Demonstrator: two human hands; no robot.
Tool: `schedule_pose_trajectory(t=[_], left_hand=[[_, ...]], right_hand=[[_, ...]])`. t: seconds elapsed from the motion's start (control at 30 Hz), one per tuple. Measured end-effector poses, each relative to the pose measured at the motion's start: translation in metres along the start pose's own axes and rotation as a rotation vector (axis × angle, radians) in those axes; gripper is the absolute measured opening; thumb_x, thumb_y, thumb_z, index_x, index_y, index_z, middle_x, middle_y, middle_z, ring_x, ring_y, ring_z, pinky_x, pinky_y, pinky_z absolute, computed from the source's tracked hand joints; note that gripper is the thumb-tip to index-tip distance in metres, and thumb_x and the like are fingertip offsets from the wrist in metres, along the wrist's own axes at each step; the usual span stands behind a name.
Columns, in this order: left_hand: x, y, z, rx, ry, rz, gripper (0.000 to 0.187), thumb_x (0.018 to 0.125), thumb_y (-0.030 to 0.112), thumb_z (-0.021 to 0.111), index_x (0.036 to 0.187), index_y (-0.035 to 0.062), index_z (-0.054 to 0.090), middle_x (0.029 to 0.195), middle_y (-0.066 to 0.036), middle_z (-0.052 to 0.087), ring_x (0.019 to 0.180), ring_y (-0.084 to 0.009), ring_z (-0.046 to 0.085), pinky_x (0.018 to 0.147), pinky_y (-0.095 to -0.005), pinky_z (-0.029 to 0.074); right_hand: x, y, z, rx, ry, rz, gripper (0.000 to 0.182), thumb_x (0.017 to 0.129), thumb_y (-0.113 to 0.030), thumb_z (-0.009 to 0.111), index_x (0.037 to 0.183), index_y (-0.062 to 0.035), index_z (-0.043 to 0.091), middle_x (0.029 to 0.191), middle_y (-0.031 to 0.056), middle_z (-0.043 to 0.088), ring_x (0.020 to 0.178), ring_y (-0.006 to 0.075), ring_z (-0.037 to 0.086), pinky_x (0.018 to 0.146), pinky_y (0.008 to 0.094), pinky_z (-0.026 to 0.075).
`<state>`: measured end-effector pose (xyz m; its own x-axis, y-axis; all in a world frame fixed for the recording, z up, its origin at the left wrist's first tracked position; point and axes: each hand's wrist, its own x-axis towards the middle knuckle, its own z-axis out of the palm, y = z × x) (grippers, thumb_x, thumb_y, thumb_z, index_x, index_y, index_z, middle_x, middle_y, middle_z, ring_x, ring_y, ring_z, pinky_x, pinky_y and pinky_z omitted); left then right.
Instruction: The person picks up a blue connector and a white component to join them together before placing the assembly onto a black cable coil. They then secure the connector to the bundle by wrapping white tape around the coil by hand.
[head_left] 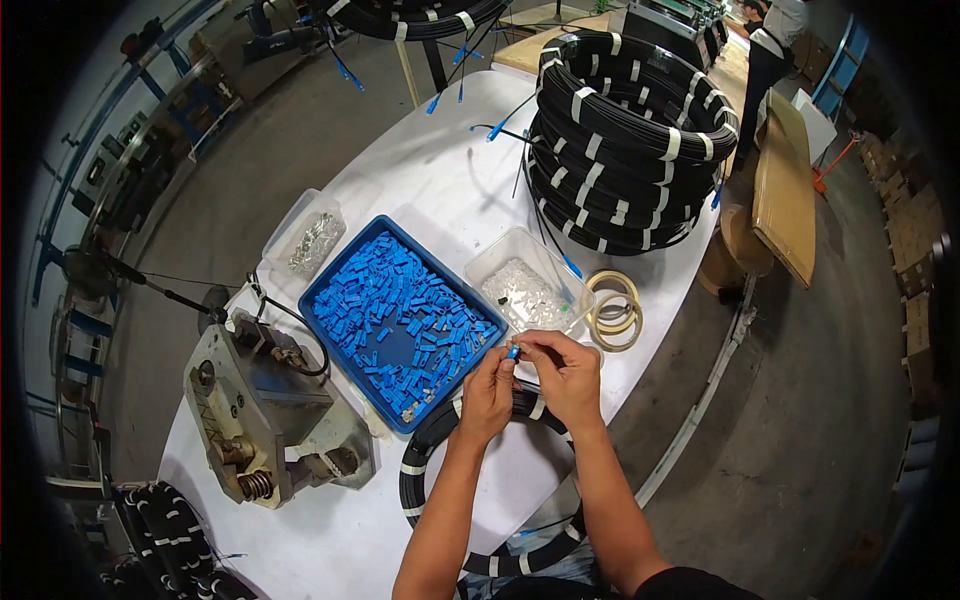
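Observation:
My left hand (487,392) pinches a small blue connector (514,352) between thumb and fingertips. The fingers of my right hand (566,378) close on the same connector from the other side, and the fingertips hide part of it. Below my forearms a coil of black cable (412,480) bound with white tape lies at the near edge of the table. Just left of my hands stands a blue tray (352,388) full of loose blue connector housings. A clear plastic box (478,268) of small translucent parts sits just beyond them.
Tape rolls (622,340) lie right of the clear box. Taped black cable coils (630,150) are stacked at the back right. A metal hand press (245,420) stands on the left, near another clear box (292,205) of small metal parts. Another person (775,45) stands at the far right.

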<state>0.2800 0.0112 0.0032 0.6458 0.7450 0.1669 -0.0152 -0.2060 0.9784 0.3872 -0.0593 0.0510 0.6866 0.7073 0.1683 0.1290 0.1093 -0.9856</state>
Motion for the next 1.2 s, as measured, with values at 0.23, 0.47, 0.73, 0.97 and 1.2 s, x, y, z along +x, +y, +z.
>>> schedule_pose_trajectory(t=[0.23, 0.47, 0.73, 0.97, 1.2], left_hand=[[0.0, -0.002, -0.002, 0.023, 0.033, 0.025, 0.026, 0.104, 0.02, 0.048, 0.113, -0.0018, 0.06, 0.083, -0.005, 0.062, 0.067, -0.0099, 0.056, 0.062, -0.026, 0.049], [0.0, 0.002, -0.001, 0.047, 0.068, 0.037, 0.02, 0.102, 0.013, 0.05, 0.11, -0.0014, 0.061, 0.081, -0.011, 0.065, 0.066, -0.0155, 0.059, 0.062, -0.0294, 0.049], [0.0, 0.002, -0.001, 0.077, 0.061, 0.042, 0.021, 0.102, 0.015, 0.05, 0.111, -0.001, 0.062, 0.077, -0.009, 0.062, 0.065, -0.0133, 0.056, 0.06, -0.0277, 0.047], [-0.002, -0.007, -0.003, 0.109, 0.071, 0.05, 0.025, 0.103, 0.016, 0.049, 0.115, -0.0016, 0.061, 0.077, -0.006, 0.062, 0.067, -0.0099, 0.056, 0.061, -0.0259, 0.047], [-0.001, -0.004, 0.0, -0.006, 0.141, 0.054, 0.022, 0.104, 0.017, 0.047, 0.099, -0.0006, 0.059, 0.071, -0.009, 0.06, 0.062, -0.0125, 0.056, 0.056, -0.0295, 0.046]], right_hand=[[-0.005, 0.008, 0.007, 0.017, 0.041, -0.01, 0.014, 0.09, 0.006, 0.06, 0.102, 0.0066, 0.068, 0.099, 0.0128, 0.071, 0.091, 0.0169, 0.069, 0.083, 0.0281, 0.057], [-0.007, 0.011, 0.008, 0.012, 0.05, -0.013, 0.016, 0.091, 0.006, 0.059, 0.103, 0.0055, 0.069, 0.103, 0.013, 0.07, 0.094, 0.0175, 0.068, 0.084, 0.0283, 0.056], [-0.009, 0.011, 0.01, -0.006, 0.075, -0.058, 0.017, 0.089, 0.007, 0.06, 0.103, 0.0048, 0.069, 0.103, 0.0128, 0.07, 0.092, 0.0165, 0.068, 0.082, 0.0271, 0.056], [-0.011, 0.01, 0.016, -0.059, 0.099, -0.071, 0.016, 0.089, 0.005, 0.061, 0.102, 0.0037, 0.07, 0.103, 0.0122, 0.07, 0.091, 0.0149, 0.067, 0.078, 0.0246, 0.054], [-0.029, 0.0, 0.02, -0.089, 0.014, -0.085, 0.034, 0.086, 0.004, 0.06, 0.12, 0.001, 0.064, 0.114, 0.0195, 0.067, 0.104, 0.0308, 0.067, 0.088, 0.0343, 0.053]])
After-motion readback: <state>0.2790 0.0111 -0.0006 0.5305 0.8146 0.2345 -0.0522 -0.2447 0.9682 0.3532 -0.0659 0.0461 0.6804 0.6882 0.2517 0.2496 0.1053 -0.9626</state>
